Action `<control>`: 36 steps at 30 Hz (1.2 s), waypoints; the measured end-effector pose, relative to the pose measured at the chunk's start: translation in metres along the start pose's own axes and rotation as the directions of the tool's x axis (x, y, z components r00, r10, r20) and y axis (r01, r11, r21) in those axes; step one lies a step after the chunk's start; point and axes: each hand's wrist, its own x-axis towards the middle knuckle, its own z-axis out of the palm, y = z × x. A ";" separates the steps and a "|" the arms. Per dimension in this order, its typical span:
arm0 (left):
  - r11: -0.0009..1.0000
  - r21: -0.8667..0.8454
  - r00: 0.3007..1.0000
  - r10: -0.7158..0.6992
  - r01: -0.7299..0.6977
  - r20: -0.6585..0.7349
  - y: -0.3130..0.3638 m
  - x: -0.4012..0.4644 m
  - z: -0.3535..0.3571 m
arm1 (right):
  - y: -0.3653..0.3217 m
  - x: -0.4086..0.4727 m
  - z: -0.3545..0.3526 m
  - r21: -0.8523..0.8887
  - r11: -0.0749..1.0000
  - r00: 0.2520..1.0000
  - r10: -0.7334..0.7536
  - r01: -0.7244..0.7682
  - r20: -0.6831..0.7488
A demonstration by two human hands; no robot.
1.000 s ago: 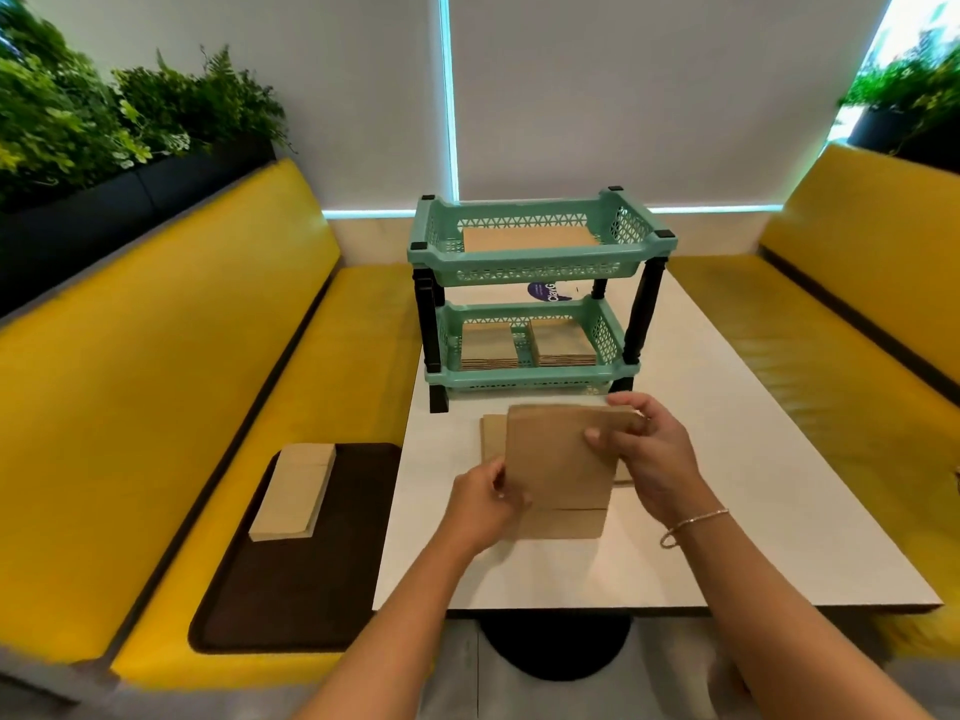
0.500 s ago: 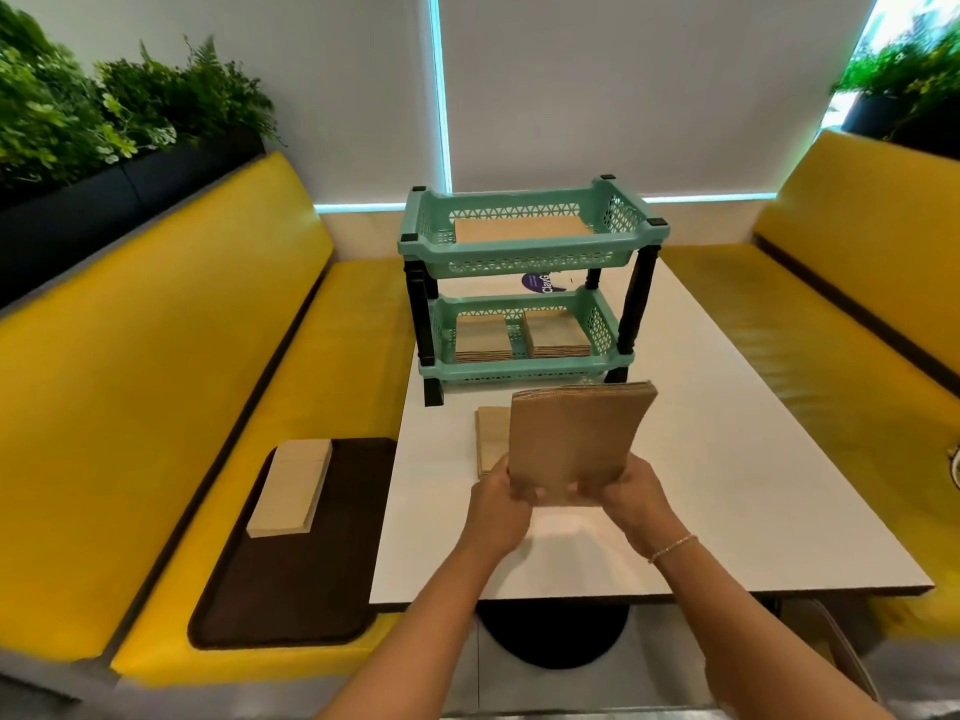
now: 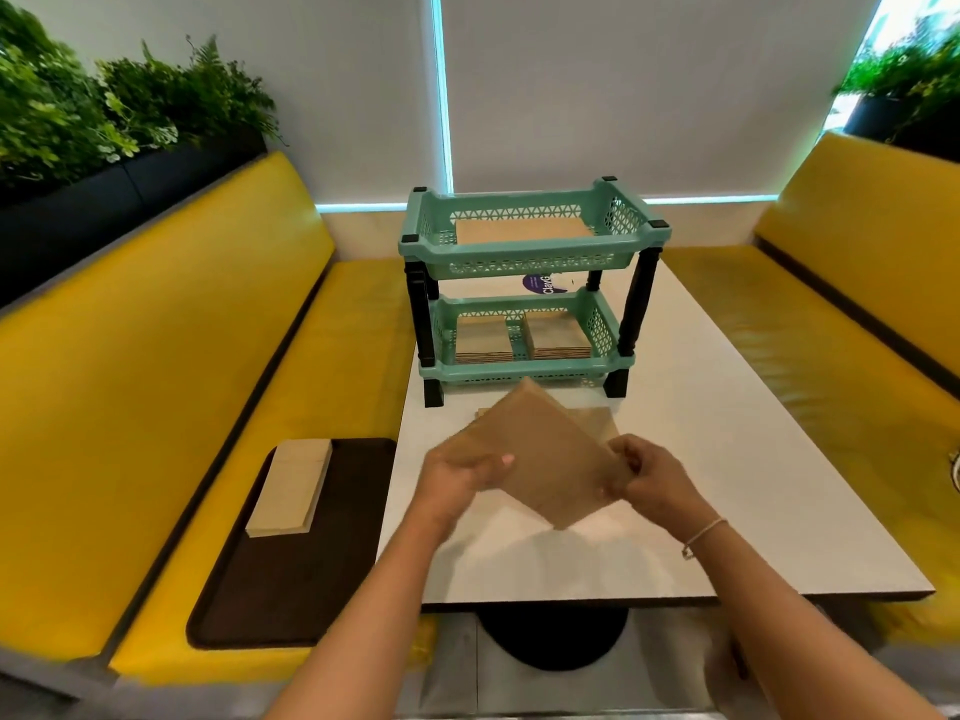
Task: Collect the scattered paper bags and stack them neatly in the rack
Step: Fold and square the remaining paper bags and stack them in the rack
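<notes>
A stack of brown paper bags hangs tilted above the white table, corner pointing down. My left hand grips its left edge and my right hand grips its right edge. More brown bags lie flat on the table behind it, partly hidden. The green two-tier rack stands at the table's far end. Its upper tier holds a flat bag pile; its lower tier holds two piles side by side. Another pale bag stack lies on a dark tray.
The dark brown tray rests on the yellow bench seat left of the table. A second yellow bench runs along the right. Planters with green plants sit behind the left backrest. A black pedestal base is under the table.
The held bag stack has turned from upright to a diagonal tilt and dropped lower. My hands moved apart from its bottom edge to its left and right sides.
</notes>
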 end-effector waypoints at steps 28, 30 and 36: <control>0.912 0.366 0.982 -0.157 0.185 -0.103 -0.054 -0.014 -0.030 | 0.017 -0.014 0.035 -0.048 0.985 0.983 0.161 -0.166 -0.092; 0.900 0.398 0.984 -0.150 0.177 -0.098 -0.052 -0.014 -0.030 | 0.017 -0.015 0.035 -0.068 0.982 0.980 0.170 -0.177 -0.102; 0.920 0.385 0.997 -0.049 0.070 -0.066 -0.035 -0.003 -0.023 | 0.000 -0.014 0.019 0.009 0.994 0.979 0.112 -0.112 -0.173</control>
